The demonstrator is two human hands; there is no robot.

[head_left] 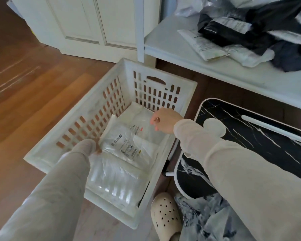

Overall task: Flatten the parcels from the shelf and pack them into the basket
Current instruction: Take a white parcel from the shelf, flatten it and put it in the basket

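Flattened parcels (127, 145) lay in the white basket (97, 92), a clear ribbed one nearest the camera. The left hand (88, 146) was swallowed by its sleeve at their edge (grip impossible to judge). The right hand (165, 120) hung above them, fingers curled; any pinch on clear film was unclear. Black and white bags (250, 32) crowded the shelf (172, 42), cut off by the frame.

I see the basket (73, 129) on the floor (33, 93), just before the shelf's (181, 49) left end. Flat parcels (127, 145) lie in it, overlapping one another. A pile of parcels (250, 32) sits on the shelf toward its right. The counter (241, 122) stands just right of the basket, before the shelf. A shoe (165, 216) lies by the basket's near right corner.
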